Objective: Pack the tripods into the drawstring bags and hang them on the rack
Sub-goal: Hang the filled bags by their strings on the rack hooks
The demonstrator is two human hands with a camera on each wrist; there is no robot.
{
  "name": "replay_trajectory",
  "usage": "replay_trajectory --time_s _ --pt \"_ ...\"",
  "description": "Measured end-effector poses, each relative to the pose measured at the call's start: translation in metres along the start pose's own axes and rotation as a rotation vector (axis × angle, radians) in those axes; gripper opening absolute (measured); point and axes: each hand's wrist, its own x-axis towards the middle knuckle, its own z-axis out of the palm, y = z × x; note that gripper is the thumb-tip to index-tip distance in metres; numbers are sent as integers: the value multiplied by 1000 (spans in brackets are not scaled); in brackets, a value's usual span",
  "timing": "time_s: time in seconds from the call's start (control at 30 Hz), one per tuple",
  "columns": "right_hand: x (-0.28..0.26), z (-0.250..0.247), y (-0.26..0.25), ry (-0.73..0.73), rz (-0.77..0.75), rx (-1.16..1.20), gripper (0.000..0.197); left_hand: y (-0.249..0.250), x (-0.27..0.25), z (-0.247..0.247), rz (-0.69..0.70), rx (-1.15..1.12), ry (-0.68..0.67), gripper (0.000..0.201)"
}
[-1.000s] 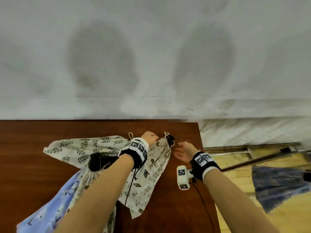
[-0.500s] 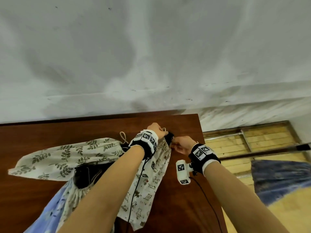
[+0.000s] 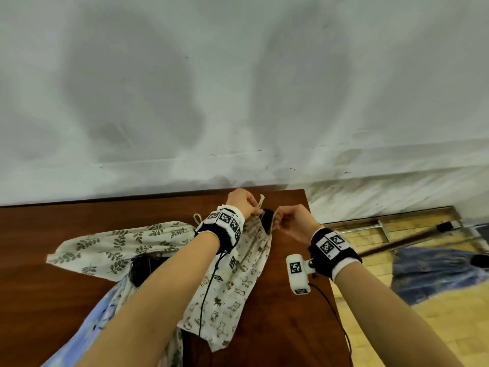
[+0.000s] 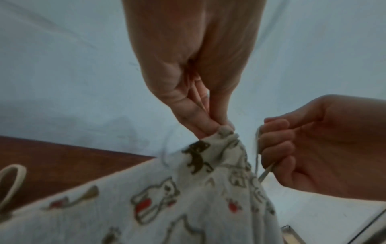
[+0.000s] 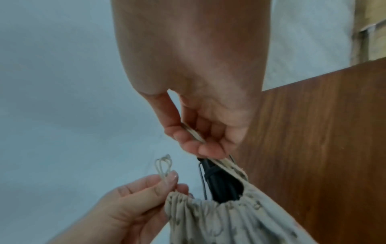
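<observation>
A cat-print drawstring bag (image 3: 238, 274) lies on the brown table (image 3: 53, 234), its mouth lifted near the far right corner. The tip of a black tripod (image 3: 267, 219) sticks out of the mouth (image 5: 221, 181). My left hand (image 3: 254, 210) pinches the gathered left rim and a cord loop (image 5: 165, 166), as the left wrist view shows (image 4: 217, 127). My right hand (image 3: 277, 221) pinches the cord (image 5: 194, 133) on the right side of the mouth. A leaf-print bag (image 3: 119, 242) and a blue bag (image 3: 92, 327) lie to the left, with something black (image 3: 143, 266) showing under my left forearm.
A white wall (image 3: 238, 102) rises just behind the table's far edge. The table's right edge (image 3: 328, 287) drops to a wooden floor, where a long handle (image 3: 397, 242), a blue cloth (image 3: 428, 271) and a metal frame (image 3: 383, 229) lie.
My right hand moved in from the right and took the cord at the bag mouth. Both hands lifted the mouth toward the table's far edge.
</observation>
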Motion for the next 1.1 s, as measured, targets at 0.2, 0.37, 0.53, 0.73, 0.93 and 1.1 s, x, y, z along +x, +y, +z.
replay_trajectory --time_s 0.2,0.37,0.53,0.73,0.93,1.1 --pt "-76 9 -40 -248 -222 -410 32 40 -50 -22 82 -117 146 18" --pt "-164 25 -70 -341 -376 -745 36 79 -104 -37 164 -118 146 21" --pt "-241 37 -90 -326 -497 -999 29 111 -146 -40 203 -196 62 24" --pt "-299 21 -106 -236 -602 -1041 32 163 -194 -27 362 -264 -71 18" --pt "-340 -12 -118 -147 -622 -1102 16 216 -232 4 509 -528 -232 14" --pt "-366 -49 -111 -64 -647 -1014 24 254 -256 54 597 -249 -268 7"
